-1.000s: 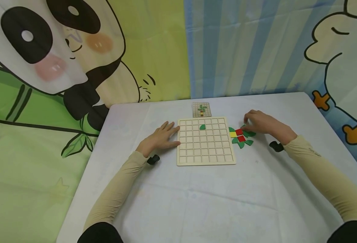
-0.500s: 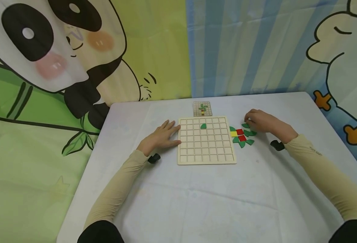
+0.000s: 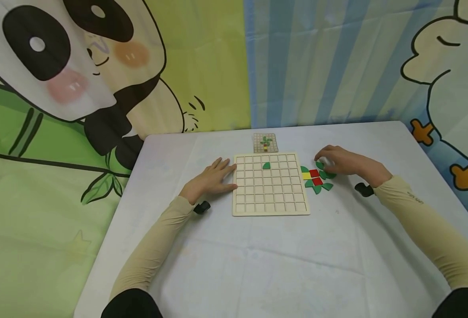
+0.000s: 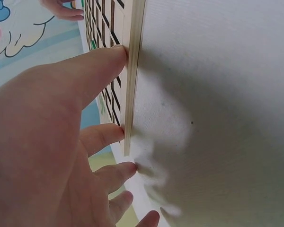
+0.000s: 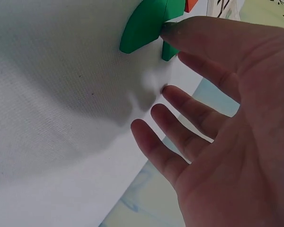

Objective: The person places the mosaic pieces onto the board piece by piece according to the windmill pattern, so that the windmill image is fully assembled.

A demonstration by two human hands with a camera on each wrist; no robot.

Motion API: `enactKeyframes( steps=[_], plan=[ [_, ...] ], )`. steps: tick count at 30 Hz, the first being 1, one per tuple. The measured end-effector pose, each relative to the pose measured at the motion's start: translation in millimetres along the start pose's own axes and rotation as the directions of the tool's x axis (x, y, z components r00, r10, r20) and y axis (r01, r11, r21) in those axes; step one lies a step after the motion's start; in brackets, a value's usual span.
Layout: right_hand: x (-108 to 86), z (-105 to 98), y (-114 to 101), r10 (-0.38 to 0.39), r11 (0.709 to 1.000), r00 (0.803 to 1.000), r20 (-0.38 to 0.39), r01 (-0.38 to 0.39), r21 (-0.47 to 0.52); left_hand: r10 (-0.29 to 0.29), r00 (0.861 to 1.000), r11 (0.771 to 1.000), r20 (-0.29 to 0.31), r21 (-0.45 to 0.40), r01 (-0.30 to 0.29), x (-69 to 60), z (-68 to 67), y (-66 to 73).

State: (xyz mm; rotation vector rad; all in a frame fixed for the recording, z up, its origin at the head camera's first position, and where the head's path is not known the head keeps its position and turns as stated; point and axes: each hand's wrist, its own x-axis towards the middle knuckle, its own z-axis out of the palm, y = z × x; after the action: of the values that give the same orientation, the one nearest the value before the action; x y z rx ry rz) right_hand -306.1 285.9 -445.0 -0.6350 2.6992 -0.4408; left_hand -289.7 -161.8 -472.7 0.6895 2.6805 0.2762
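Observation:
A square wooden grid board lies flat on the white table, with one green quarter-round tile in a cell of its upper part. My left hand rests with spread fingers at the board's left side; in the left wrist view the thumb and index fingertip touch its edge. Right of the board, my right hand reaches over a loose group of tiles. Its thumb and index finger pinch a green tile, partly hidden in the right wrist view by the thumb; the other fingers extend loosely.
Red tiles, a yellow tile and several green tiles lie close against the board's right edge. A small pattern card lies behind the board. Printed cloth hangs behind the table.
My right hand has shifted slightly left and nearer, its thumb and index finger now at either side of a green tile, which moved slightly. My left hand stays at the board.

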Motion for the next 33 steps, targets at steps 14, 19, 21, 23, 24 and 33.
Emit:
enactKeyframes(
  steps=[14,19,21,23,24,33],
  plan=[
    [4.3,3.0,4.8,-0.017,0.997,0.998,-0.055,0.013,-0.078,0.019,1.0,1.0,-0.015,0.005,-0.019,0.4,-1.0,-0.8],
    [8.1,6.1,5.4,0.019,0.997,0.998,-0.062,-0.024,-0.072,0.007,1.0,1.0,-0.008,0.003,-0.007,-0.3,-0.7,0.1],
    [8.8,7.6,4.8,0.038,0.996,0.997,-0.063,-0.043,-0.072,0.0,1.0,1.0,-0.002,0.0,0.0,-0.7,-0.4,0.5],
    [8.8,8.6,4.0,0.051,0.995,0.996,-0.068,-0.056,-0.083,-0.004,1.0,1.0,0.002,-0.001,0.004,-1.1,0.0,0.7],
    [8.5,8.8,3.6,0.048,0.994,0.996,-0.072,-0.055,-0.094,-0.005,1.0,1.0,0.003,-0.002,0.005,-1.1,0.1,0.8],
    [10.3,4.0,-18.0,0.011,0.994,0.99,-0.139,-0.026,-0.107,-0.003,1.0,1.0,-0.002,0.003,0.003,-1.4,-0.2,1.2]
  ],
)
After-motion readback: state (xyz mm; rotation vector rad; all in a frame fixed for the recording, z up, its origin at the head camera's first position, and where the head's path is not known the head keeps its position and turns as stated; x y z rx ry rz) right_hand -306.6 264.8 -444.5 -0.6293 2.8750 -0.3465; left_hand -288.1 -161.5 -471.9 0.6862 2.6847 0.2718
